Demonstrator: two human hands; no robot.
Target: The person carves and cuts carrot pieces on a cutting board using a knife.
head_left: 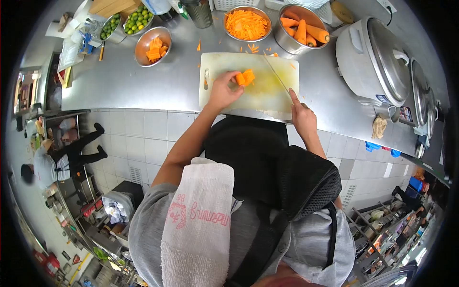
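On the white cutting board, my left hand pinches orange carrot pieces between thumb and fingers. My right hand is wrapped round the handle of a knife, its blade pointing forward over the board's right part, apart from the pieces. Ahead of the board stands a metal bowl of shredded carrot, and right of it a metal pot of whole carrots. A metal bowl with cut carrot chunks is to the left of the board.
Bowls of small green citrus fruit stand at the back left, near a dark cup. A large white cooker is on the counter's right. Another person is at far left, beside shelves.
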